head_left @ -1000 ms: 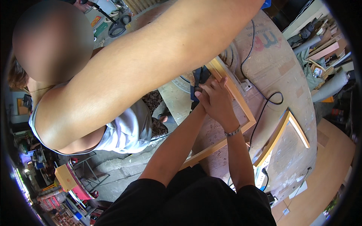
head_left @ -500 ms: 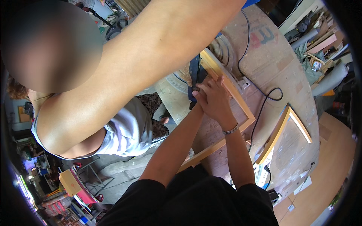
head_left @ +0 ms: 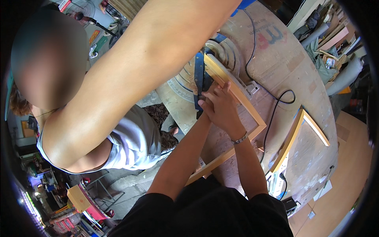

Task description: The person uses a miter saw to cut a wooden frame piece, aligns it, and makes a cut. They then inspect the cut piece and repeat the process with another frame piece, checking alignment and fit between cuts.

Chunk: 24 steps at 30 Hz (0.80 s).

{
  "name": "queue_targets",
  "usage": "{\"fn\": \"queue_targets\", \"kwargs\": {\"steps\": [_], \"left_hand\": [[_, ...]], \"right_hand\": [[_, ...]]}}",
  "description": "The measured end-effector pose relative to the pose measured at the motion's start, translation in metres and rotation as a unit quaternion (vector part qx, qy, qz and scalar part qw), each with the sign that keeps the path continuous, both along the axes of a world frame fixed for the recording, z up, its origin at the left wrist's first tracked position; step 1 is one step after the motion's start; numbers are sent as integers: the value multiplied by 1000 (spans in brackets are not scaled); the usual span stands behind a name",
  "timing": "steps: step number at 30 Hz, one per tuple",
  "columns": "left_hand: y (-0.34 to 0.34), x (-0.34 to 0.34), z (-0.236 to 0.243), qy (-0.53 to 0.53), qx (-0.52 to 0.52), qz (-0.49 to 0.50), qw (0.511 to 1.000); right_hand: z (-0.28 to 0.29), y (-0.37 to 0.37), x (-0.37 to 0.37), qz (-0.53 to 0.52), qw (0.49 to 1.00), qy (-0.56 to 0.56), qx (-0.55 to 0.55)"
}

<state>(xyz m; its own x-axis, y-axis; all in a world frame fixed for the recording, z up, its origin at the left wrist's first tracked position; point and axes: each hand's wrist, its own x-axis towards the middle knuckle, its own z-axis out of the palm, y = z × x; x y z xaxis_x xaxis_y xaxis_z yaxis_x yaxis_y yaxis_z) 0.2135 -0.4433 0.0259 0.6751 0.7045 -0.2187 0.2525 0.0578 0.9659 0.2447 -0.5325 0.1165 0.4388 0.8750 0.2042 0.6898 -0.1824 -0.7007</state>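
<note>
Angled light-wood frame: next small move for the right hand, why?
Probably ease the bare right hand slightly along the angled light-wood frame, toward its corner: the hand sits close to the long black metal-looking bar, and another person's bare arm reaches across.

Overlapping hands [head_left: 226, 108] at wooden frame [head_left: 252, 111]

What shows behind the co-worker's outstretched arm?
Past the arm's edge: parts of a round metal base, a dark metal bar and the wooden frame. Whatever lies directly behind the arm is covered.
</note>
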Motion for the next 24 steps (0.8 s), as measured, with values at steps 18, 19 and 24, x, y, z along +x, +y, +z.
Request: {"fn": "queue_targets", "kwargs": {"steps": [18, 19, 24], "left_hand": [[-8, -6, -24, -13, 6, 1, 1000], [-10, -10, -23, -14, 3, 2, 1000], [-5, -8, -19, -9, 2, -4, 1000]], "right_hand": [[-4, -5, -3, 2, 1000, -6, 10], [-3, -6, -3, 0, 1000, -10, 16], [-3, -7, -3, -8, 1000, -2, 8]]}}
